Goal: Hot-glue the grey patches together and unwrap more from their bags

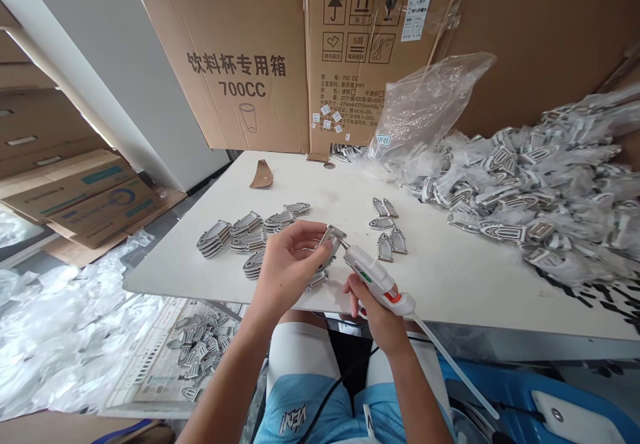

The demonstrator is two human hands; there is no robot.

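Note:
In the head view, my left hand (293,261) is closed around a small silver metal fitting (330,236), held above the white table (320,184). My right hand (380,317) grips a white glue gun (375,277) by its handle. The gun's nozzle touches or sits very close to the fitting's end; I cannot tell which. A glue stick (455,364) trails out of the gun's rear. Stacks of similar fittings (250,234) lie left of and behind my left hand. Several loose ones (385,224) lie behind the gun, toward the right.
A heap of plastic-bagged fittings (505,184) covers the table's right side. Cardboard boxes (255,57) stand along the back. A brown scrap (262,174) lies at the back left. Below the left edge, a crate (150,377) holds more fittings beside crumpled plastic bags (65,337).

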